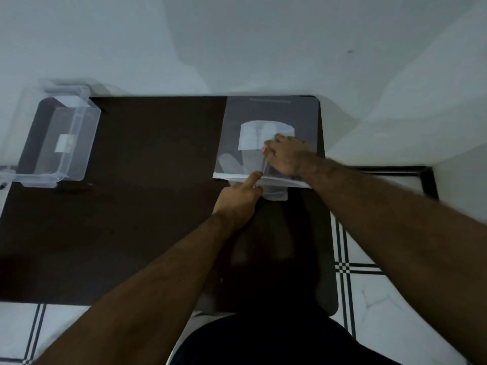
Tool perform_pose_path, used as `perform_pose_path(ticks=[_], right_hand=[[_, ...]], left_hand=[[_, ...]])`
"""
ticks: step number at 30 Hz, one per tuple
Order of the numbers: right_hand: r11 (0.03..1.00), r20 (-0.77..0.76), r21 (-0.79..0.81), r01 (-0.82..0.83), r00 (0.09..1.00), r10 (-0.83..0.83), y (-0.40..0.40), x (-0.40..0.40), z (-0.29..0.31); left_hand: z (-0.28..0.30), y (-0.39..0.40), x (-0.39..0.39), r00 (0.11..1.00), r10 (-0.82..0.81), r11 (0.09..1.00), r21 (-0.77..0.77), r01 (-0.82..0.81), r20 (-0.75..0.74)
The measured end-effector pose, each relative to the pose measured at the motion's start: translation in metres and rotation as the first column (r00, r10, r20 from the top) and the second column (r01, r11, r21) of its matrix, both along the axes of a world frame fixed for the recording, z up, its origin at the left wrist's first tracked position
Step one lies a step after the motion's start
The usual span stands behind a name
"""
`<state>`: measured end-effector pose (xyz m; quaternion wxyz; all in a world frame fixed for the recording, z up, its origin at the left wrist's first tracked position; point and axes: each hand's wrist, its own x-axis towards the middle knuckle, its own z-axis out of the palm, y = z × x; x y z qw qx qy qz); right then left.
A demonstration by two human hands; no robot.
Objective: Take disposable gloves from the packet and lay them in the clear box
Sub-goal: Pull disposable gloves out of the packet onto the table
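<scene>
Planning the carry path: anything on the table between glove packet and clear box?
Nothing: head view shows bare dark table between the packet and the box.

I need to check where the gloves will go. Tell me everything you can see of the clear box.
The clear box is a see-through plastic tub with a thick rim and a handle-like lip at each short end. It stands upright and open, no lid on it, at the table's far left corner. A white label shows at its bottom. No gloves are visible inside; neither hand touches it.
</scene>
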<state>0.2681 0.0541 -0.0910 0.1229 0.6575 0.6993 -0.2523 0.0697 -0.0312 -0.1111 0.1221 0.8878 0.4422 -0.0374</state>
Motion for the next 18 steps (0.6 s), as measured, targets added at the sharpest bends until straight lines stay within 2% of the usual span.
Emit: perform_pose_path(ticks=[7,10,14,18], right_hand=[[0.992,0.055,0.013,-0.125,0.991,0.124,-0.006,0.012,-0.020],[0.991,0.096,0.041,-0.128,0.988,0.124,-0.011,0.011,-0.029],[0.985,0.123,0.149,-0.091,0.990,0.073,-0.028,-0.002,-0.029],[0.950,0.048,0.308,-0.055,0.998,0.042,-0.075,-0.032,-0.024]], left_hand=[[0.001,-0.068,-0.026,1.000,0.000,0.997,-0.071,0.001,0.020],[0.006,-0.096,-0.042,0.998,-0.006,0.998,-0.068,0.010,0.063],[0.012,-0.129,-0.059,0.997,0.006,0.995,-0.103,0.002,0.076],[0.016,-0.148,-0.076,0.999,0.045,0.985,-0.167,-0.040,0.027]])
